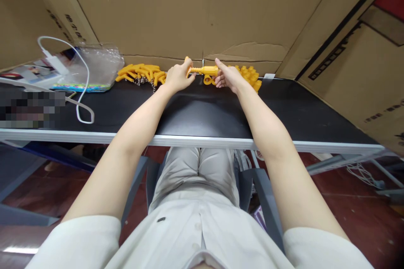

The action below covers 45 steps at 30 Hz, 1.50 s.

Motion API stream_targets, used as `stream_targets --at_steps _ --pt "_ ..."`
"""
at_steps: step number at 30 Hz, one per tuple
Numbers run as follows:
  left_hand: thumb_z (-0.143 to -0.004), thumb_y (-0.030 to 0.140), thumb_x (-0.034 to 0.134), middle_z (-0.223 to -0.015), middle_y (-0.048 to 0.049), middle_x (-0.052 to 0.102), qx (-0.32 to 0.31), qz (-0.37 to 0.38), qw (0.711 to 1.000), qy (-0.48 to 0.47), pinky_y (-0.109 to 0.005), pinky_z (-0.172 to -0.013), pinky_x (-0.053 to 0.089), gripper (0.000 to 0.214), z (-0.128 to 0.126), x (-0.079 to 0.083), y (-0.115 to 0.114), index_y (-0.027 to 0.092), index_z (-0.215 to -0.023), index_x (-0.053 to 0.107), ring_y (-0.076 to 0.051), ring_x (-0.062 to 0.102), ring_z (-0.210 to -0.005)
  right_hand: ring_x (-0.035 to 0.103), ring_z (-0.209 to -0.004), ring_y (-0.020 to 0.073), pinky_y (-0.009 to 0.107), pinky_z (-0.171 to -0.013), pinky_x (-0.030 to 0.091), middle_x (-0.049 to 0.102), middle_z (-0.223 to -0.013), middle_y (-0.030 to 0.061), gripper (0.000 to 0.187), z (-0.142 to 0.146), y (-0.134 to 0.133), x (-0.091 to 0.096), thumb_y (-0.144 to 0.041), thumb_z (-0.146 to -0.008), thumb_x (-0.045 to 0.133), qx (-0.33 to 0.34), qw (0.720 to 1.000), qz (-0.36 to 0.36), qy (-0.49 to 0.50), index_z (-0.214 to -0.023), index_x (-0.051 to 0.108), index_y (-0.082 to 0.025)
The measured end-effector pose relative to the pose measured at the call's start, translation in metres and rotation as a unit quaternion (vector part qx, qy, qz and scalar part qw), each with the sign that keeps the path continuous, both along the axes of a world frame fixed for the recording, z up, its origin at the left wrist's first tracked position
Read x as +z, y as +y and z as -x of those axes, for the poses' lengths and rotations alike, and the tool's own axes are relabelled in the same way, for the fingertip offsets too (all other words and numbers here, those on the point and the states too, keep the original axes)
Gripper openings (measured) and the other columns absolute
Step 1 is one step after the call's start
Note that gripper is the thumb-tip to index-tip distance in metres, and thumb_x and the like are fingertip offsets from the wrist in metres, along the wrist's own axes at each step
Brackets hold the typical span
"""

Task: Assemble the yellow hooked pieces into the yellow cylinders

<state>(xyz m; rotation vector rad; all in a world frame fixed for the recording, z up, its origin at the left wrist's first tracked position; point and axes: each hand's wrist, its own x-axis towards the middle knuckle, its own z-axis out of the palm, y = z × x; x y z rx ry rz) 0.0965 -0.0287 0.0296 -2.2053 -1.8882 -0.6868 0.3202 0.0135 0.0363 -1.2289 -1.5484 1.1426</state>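
Note:
Both my hands meet at the far edge of a black table (pixel 195 113). My left hand (pixel 178 76) is closed on the left end of a small yellow plastic toy piece (pixel 205 70). My right hand (pixel 227 76) pinches its right end. The piece is held level just above the table. A pile of long yellow plastic parts with small metal chains (pixel 140 73) lies to the left of my left hand. Another heap of chunkier yellow parts (pixel 251 75) sits behind my right hand.
A clear plastic bag (pixel 94 65) lies at the back left, with a white charger and cable (pixel 80 92) looping across the table. Cardboard sheets (pixel 202 8) wall in the back and right side. My lap and the chair frame show below the table's edge.

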Motion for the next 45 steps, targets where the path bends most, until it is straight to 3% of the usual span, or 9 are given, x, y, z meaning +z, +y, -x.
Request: stream_targets --at_steps 8,15,19,21,23,34,45 --pt "-0.101 0.038 0.057 -0.130 -0.0135 0.080 -0.004 0.007 1.000 -0.001 -0.047 -0.105 0.054 0.064 0.001 0.001 -0.001 0.028 -0.165 0.057 -0.040 0.071 -0.119 0.071 -0.057 0.0209 0.032 -0.063 0.065 0.060 -0.054 0.0013 0.087 0.000 0.000 -0.002 -0.103 -0.083 0.064 0.001 1.000 0.002 0.001 -0.103 0.077 -0.019" --pt "-0.101 0.039 0.056 -0.128 -0.0136 0.080 -0.002 0.004 1.000 -0.005 -0.047 -0.105 0.054 0.066 0.001 -0.001 0.001 0.028 -0.166 0.056 -0.040 0.071 -0.118 0.070 -0.055 0.0170 0.029 -0.060 0.062 0.070 -0.064 0.0043 0.083 -0.002 0.003 0.000 -0.101 -0.087 0.060 0.008 1.000 0.025 0.003 -0.099 0.075 -0.020" --pt "-0.102 0.040 0.055 -0.124 -0.0131 0.081 0.000 0.001 1.000 -0.011 -0.046 -0.103 0.055 0.062 0.004 -0.001 0.001 0.028 -0.163 0.058 -0.040 0.072 -0.117 0.076 -0.065 0.0152 0.023 -0.058 0.059 0.081 -0.088 0.0048 0.053 -0.003 -0.009 0.006 -0.072 -0.095 0.083 0.052 0.998 0.016 0.043 -0.102 0.073 -0.020" --pt "-0.103 0.040 0.055 -0.124 -0.0138 0.081 0.001 0.002 1.000 -0.012 -0.046 -0.102 0.055 0.061 0.005 -0.001 0.001 0.027 -0.162 0.059 -0.040 0.072 -0.117 0.077 -0.067 0.0134 0.020 -0.058 0.057 0.081 -0.089 0.0027 0.040 -0.003 -0.013 0.007 -0.053 -0.093 0.093 0.067 0.996 0.002 0.060 -0.103 0.071 -0.020" --pt "-0.102 0.040 0.056 -0.124 -0.0137 0.081 0.000 0.002 1.000 -0.014 -0.047 -0.103 0.055 0.062 0.005 -0.002 0.002 0.027 -0.163 0.059 -0.040 0.072 -0.118 0.075 -0.066 0.0119 0.019 -0.058 0.057 0.080 -0.085 0.0016 0.037 -0.003 -0.014 0.007 -0.045 -0.092 0.096 0.064 0.996 -0.004 0.064 -0.100 0.071 -0.020" --pt "-0.101 0.041 0.055 -0.123 -0.0127 0.082 -0.007 -0.004 1.000 -0.019 -0.047 -0.102 0.055 0.063 0.004 -0.001 0.001 0.029 -0.163 0.059 -0.040 0.072 -0.117 0.074 -0.062 0.0141 0.022 -0.055 0.057 0.075 -0.075 0.0022 0.055 0.001 -0.009 0.005 -0.073 -0.089 0.088 0.043 0.998 -0.015 0.050 -0.098 0.074 -0.020" --pt "-0.102 0.039 0.054 -0.126 -0.0152 0.080 0.003 0.009 1.000 -0.006 -0.048 -0.104 0.055 0.061 0.002 0.001 -0.002 0.025 -0.161 0.061 -0.040 0.070 -0.120 0.075 -0.066 0.0178 0.028 -0.064 0.063 0.075 -0.077 0.0042 0.058 0.001 -0.012 0.008 -0.076 -0.091 0.084 0.042 0.997 0.019 0.061 -0.100 0.077 -0.020"
